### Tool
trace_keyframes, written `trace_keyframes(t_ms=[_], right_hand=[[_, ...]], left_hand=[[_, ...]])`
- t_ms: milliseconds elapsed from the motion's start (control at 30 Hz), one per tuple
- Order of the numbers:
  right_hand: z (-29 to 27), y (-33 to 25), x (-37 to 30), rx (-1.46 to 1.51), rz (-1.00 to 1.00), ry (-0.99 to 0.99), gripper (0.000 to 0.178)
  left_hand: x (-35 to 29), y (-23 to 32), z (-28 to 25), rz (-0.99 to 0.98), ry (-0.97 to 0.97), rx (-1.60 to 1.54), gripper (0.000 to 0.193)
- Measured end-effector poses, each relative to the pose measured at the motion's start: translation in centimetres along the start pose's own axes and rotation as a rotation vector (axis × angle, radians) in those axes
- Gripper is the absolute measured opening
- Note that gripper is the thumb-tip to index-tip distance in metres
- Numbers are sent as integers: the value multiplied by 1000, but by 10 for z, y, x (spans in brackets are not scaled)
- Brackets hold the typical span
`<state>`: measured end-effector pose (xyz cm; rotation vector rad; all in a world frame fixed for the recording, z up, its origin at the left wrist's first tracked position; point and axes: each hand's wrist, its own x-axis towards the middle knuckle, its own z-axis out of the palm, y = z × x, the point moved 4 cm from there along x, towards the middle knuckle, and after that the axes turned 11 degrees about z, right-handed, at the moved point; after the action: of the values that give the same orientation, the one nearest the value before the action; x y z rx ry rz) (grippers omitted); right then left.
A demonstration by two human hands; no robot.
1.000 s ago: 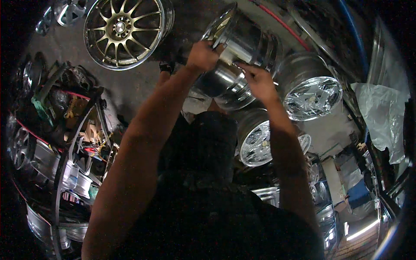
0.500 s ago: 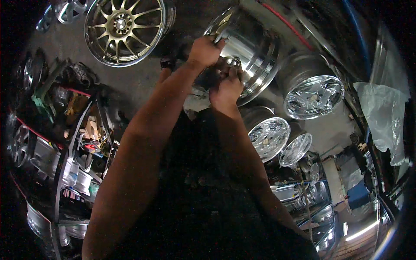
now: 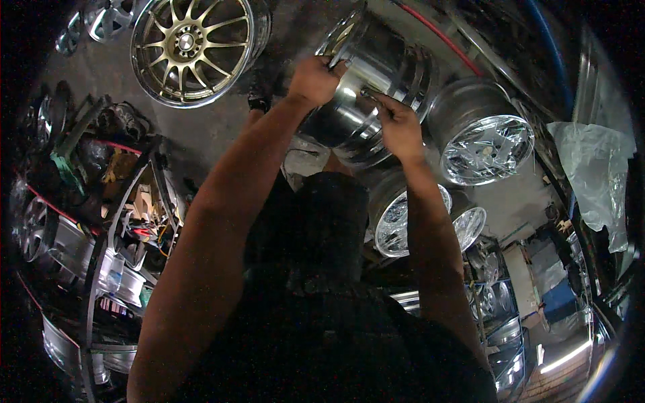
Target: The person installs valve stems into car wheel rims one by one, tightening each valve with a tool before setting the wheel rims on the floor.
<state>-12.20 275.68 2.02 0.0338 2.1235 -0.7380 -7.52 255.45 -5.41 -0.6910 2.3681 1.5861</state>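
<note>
A polished silver wheel rim [image 3: 366, 87] lies on its side in front of me, its barrel facing up. My left hand [image 3: 316, 82] is closed over the lip at its left end, with the thumb toward the barrel. My right hand [image 3: 402, 127] is over the barrel, its fingers pinched. A small dark metallic piece shows at its fingertips, too small to name; whether it touches the barrel I cannot tell. The far part of the rim's spoke face is cut off by the view angle.
A gold-spoked wheel [image 3: 187, 43] lies at the far left. To the right are plastic-wrapped wheels [image 3: 487, 151], one partly behind my right forearm. A metal rack [image 3: 94, 289] with parts stands at left. Clear plastic sheeting [image 3: 594, 178] hangs at right, beside a red bar [image 3: 440, 37].
My right hand has moved right across the barrel, away from my left hand. The rim has shifted slightly, and the left hand keeps its grip on the lip.
</note>
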Motion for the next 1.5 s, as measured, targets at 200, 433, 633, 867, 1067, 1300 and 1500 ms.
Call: trace_keyframes(t_ms=[200, 433, 633, 867, 1067, 1300, 1500], right_hand=[[-20, -20, 12, -335, -92, -179, 29], [-16, -15, 26, -429, -265, -325, 31], [-2, -9, 10, -194, -154, -235, 31], [55, -4, -30, 442, 124, 37, 28], [115, -22, -26, -974, -310, 604, 20], [56, 13, -29, 1019, 36, 383, 16], [12, 1, -25, 320, -22, 110, 29]], left_hand=[[-5, 8, -6, 3, -24, -1, 38], [-11, 12, -6, -8, -15, -62, 36], [-21, 7, -12, -124, -84, 32, 41], [-12, 6, -6, -27, -21, 8, 40], [-3, 1, 0, -29, -15, 63, 38], [1, -2, 3, -3, -9, 34, 36], [-1, 6, -2, -58, -74, 7, 36]])
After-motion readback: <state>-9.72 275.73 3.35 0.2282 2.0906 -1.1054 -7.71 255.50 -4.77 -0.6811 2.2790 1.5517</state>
